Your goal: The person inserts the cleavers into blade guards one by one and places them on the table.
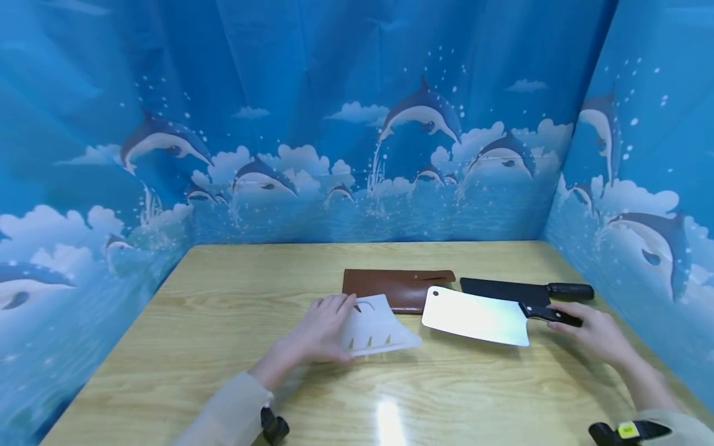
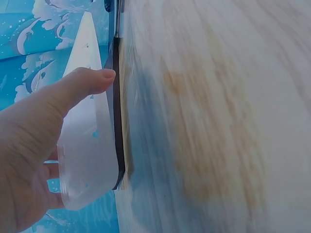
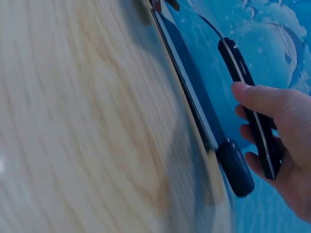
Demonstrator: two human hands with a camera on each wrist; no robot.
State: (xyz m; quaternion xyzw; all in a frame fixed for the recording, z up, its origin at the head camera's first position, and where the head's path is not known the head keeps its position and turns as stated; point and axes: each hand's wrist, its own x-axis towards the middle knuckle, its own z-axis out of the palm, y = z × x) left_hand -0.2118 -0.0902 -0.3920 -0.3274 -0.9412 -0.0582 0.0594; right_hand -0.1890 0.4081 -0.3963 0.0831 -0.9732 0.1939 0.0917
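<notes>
My left hand [image 1: 322, 331] grips a translucent white plastic blade guard [image 1: 375, 328] with slots along one edge. In the left wrist view the thumb lies along the near side of the guard [image 2: 87, 145] and the fingers go behind it. My right hand [image 1: 594, 331] holds a cleaver by its black riveted handle [image 3: 250, 107]. The cleaver's broad silver blade [image 1: 474, 317] points left, with a small hole near its far corner. A second knife, with a black blade [image 1: 502, 289] and black handle [image 3: 235, 167], lies just behind the cleaver.
A brown leather sheath [image 1: 390, 285] with a strap lies behind the blade guard, partly covered by it. Everything is on a wood-grain table [image 1: 223, 297]. Blue dolphin-print curtains [image 1: 312, 124] stand along the table's back and sides.
</notes>
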